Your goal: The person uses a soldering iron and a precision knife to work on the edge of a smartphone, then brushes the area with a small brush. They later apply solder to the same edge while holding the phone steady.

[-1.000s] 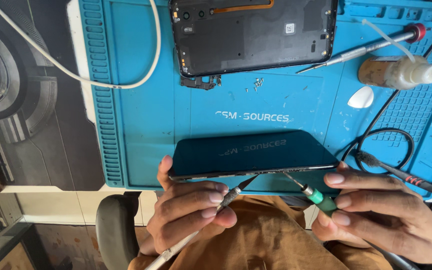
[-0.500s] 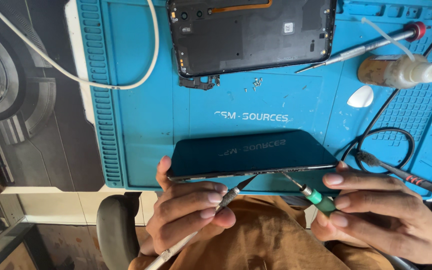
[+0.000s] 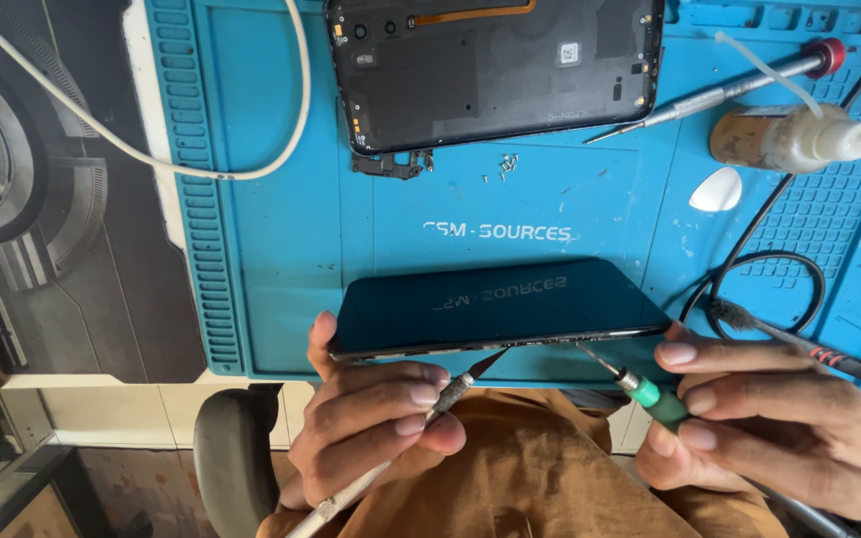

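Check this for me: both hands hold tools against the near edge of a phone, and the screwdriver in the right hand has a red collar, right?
Not quite. In the head view the right hand holds a screwdriver with a green collar, not red. Both tools do meet the phone's near edge; the left hand holds a metal pry tool.

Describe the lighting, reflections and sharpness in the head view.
Head view: soft even daylight, no harsh shadows; the phone screen mirrors the blue mat, its lettering showing reversed; a faint sheen on the back cover; the hands, left hand and right hand, and both tools are sharp, no motion blur.
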